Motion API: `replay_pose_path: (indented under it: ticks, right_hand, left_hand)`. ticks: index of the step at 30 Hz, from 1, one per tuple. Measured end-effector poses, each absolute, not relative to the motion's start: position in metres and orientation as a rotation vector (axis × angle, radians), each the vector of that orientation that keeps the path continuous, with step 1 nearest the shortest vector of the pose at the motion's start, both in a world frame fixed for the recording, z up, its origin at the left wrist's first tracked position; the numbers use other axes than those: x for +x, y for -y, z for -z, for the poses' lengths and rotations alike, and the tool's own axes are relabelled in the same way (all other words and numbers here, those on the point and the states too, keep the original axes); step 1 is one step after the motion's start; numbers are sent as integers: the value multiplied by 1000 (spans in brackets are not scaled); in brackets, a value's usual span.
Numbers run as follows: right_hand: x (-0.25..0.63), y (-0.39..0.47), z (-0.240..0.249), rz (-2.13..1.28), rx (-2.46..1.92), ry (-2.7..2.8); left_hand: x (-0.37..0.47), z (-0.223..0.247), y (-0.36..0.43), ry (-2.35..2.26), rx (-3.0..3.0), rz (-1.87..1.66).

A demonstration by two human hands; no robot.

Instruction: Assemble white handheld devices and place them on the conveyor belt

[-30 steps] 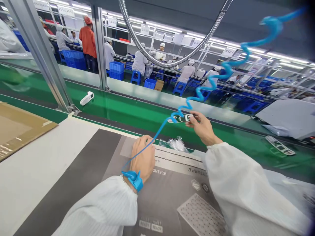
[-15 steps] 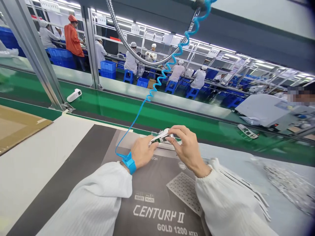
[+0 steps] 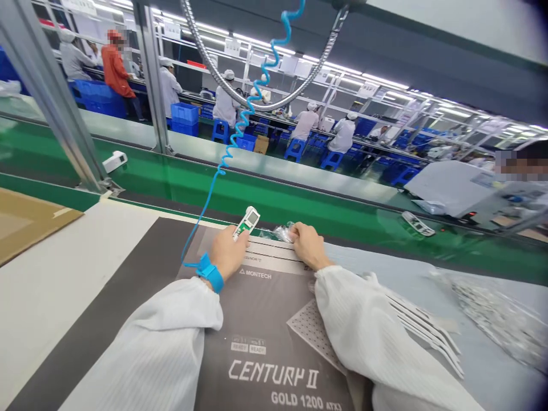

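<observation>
My left hand [image 3: 229, 251], with a blue wrist strap [image 3: 211, 273], grips a white handheld device [image 3: 247, 221] by its lower end. The device's face shows a small grey screen and a bare green circuit board. My right hand [image 3: 309, 245] is at a crumpled clear plastic bag [image 3: 280, 233] on the far edge of the dark printed box [image 3: 257, 308]. Its fingers are curled together against the bag; the fingertips are partly hidden, so what they pinch cannot be made out.
White strip-shaped parts [image 3: 423, 325] lie right of the box, beside a bag of small white pieces [image 3: 492, 314]. Beyond runs a green conveyor [image 3: 299, 200] carrying a white device [image 3: 115, 162] and an open casing [image 3: 418, 224]. A coiled blue cord [image 3: 240, 128] hangs ahead. Cardboard [image 3: 34, 222] lies left.
My right hand has let go of the device and moved to the clear plastic bag. The left hand has shifted left and holds the device alone, tipped more upright with its screen showing.
</observation>
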State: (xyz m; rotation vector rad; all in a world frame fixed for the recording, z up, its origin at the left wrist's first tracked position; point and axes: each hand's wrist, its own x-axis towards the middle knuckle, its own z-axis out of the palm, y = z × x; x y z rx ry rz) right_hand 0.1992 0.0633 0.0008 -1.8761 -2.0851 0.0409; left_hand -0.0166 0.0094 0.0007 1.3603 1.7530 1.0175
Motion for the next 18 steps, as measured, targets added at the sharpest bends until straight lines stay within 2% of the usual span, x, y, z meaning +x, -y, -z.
replay_pose_path:
  ticks: [3,6,11,14,18]
  right_hand:
    - [214,-58,-6,29,-1811,2127]
    - [255,-37,-29,-50,-1797,2181]
    - [369,-2,-69,-207,-2225,2231]
    - [420,11,-64,-203,-2469,2210]
    - [444,20,-42,-242,-2532,2200]
  left_hand:
    - [-15,-1,-6,-1657,1319,-1066]
    - [-16,-1,-6,-1599,1291,-1107]
    - [-16,-2,-6,-1585,1260,-1148]
    - [-16,-2,-5,-1565,1279,-1134]
    - [-15,-1,-5,-1558,1254,-1087]
